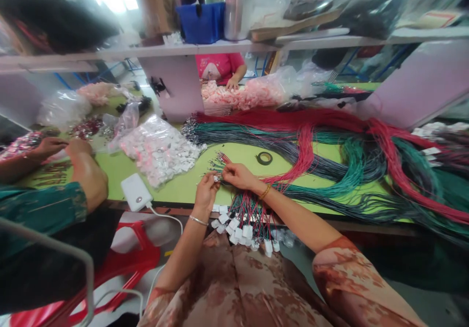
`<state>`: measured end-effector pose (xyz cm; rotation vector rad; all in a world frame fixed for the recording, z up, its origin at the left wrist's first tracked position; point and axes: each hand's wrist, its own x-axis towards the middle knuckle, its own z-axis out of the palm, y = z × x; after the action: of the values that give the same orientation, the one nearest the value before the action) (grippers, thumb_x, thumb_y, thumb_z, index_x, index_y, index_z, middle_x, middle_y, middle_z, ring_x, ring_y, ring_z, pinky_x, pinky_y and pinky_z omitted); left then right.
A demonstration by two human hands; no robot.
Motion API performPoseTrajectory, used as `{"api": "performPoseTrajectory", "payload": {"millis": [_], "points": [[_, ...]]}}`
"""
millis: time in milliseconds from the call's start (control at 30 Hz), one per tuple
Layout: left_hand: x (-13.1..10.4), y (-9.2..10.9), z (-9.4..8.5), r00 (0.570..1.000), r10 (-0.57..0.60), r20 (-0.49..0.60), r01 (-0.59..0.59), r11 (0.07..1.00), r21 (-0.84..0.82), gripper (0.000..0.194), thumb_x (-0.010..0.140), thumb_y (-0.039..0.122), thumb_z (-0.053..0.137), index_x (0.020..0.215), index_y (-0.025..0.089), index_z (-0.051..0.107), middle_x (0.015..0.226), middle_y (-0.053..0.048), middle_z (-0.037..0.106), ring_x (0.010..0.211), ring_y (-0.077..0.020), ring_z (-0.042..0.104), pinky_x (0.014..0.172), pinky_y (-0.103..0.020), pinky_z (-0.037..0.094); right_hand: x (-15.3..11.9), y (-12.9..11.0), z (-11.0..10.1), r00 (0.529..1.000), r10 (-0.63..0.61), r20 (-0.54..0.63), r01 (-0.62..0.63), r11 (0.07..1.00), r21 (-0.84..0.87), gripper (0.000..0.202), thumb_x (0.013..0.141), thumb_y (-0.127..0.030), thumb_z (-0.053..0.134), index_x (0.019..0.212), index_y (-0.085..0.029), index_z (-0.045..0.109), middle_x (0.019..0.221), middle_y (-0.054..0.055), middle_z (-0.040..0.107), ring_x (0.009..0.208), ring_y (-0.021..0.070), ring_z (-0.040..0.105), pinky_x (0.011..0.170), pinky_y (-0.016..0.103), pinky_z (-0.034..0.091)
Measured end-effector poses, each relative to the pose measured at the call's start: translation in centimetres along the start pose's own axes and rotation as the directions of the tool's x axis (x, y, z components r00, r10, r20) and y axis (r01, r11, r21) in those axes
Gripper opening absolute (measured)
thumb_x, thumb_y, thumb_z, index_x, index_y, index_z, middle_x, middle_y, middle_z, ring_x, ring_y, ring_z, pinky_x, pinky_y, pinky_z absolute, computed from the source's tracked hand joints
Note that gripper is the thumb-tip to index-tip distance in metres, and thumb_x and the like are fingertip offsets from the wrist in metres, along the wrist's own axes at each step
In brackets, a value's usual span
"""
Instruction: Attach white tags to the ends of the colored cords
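My left hand (206,190) is closed on a small white connector (216,178) at the front of the green table. Right beside it, my right hand (238,175) pinches close to the connector; what its fingertips hold, probably a thin wire, is too small to make out. Loose wire ends with metal terminals (219,159) lie just beyond my hands. Below them, several wires with white connectors (247,231) hang over the table's front edge. Long bundles of red wires (307,153), green wires (353,166) and dark grey wires (252,144) stretch across to the right.
A roll of black tape (264,158) lies beyond my hands. To the left are a clear bag of white connectors (161,151) and a white power bank (136,192) with a cable. A co-worker's hands (78,151) work at far left; another person (222,68) sits opposite, below a shelf (234,47).
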<state>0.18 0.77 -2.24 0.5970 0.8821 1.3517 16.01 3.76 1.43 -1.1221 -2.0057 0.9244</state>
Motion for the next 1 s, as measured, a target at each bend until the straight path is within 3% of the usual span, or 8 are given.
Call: {"api": "performPoseTrajectory", "payload": {"millis": [200,467,567,767,1000], "points": [[-0.2,0.1,0.0,1.000,0.010,0.023,-0.010,1.000,0.011,0.026,0.069,0.031,0.077,0.086,0.016,0.066,0.080,-0.003,0.066,0.066,-0.0082,0.056,0.058,-0.019,0.041,-0.2,-0.1,-0.1,1.000,-0.002,-0.010,0.001,0.992,-0.127,0.014,0.075,-0.024,0.053,0.067,-0.016,0.060,0.060,-0.002,0.055,0.057,0.0097,0.044,0.057,0.020,0.032],[-0.5,-0.3,0.1,1.000,0.021,0.005,-0.021,1.000,0.013,0.027,0.068,0.030,0.077,0.088,0.015,0.067,0.086,-0.005,0.068,0.067,-0.0091,0.057,0.059,-0.021,0.041,-0.4,-0.3,0.1,1.000,-0.015,0.025,0.019,0.989,-0.144,0.014,0.074,-0.025,0.053,0.063,-0.016,0.057,0.059,-0.002,0.054,0.056,0.0096,0.043,0.057,0.021,0.031],[-0.7,-0.4,0.3,0.999,0.041,-0.014,-0.040,0.998,0.052,0.029,0.065,0.029,0.079,0.087,0.014,0.068,0.078,-0.003,0.067,0.060,-0.0072,0.053,0.057,-0.021,0.040,-0.4,-0.1,0.7,0.999,0.002,0.032,0.002,0.994,-0.113,0.018,0.078,-0.028,0.052,0.064,-0.016,0.055,0.058,-0.002,0.053,0.054,0.0093,0.043,0.055,0.021,0.030],[-0.6,-0.5,0.6,0.998,0.048,-0.050,-0.045,0.997,0.060,0.031,0.062,0.029,0.081,0.086,0.013,0.070,0.070,-0.001,0.064,0.057,-0.0064,0.051,0.057,-0.021,0.039,-0.5,-0.1,0.2,0.988,-0.153,0.019,0.153,0.963,-0.221,0.020,0.081,-0.027,0.052,0.065,-0.016,0.055,0.059,-0.001,0.054,0.055,0.0093,0.042,0.057,0.022,0.030],[-0.5,-0.4,0.6,0.998,0.043,-0.051,-0.039,0.997,0.071,0.029,0.061,0.027,0.080,0.084,0.012,0.070,0.071,-0.002,0.066,0.057,-0.0064,0.051,0.056,-0.021,0.037,-0.7,-0.5,0.4,0.984,-0.175,0.025,0.175,0.944,-0.279,0.018,0.081,-0.023,0.051,0.064,-0.017,0.053,0.058,0.000,0.054,0.053,0.0107,0.041,0.056,0.023,0.029]]}}
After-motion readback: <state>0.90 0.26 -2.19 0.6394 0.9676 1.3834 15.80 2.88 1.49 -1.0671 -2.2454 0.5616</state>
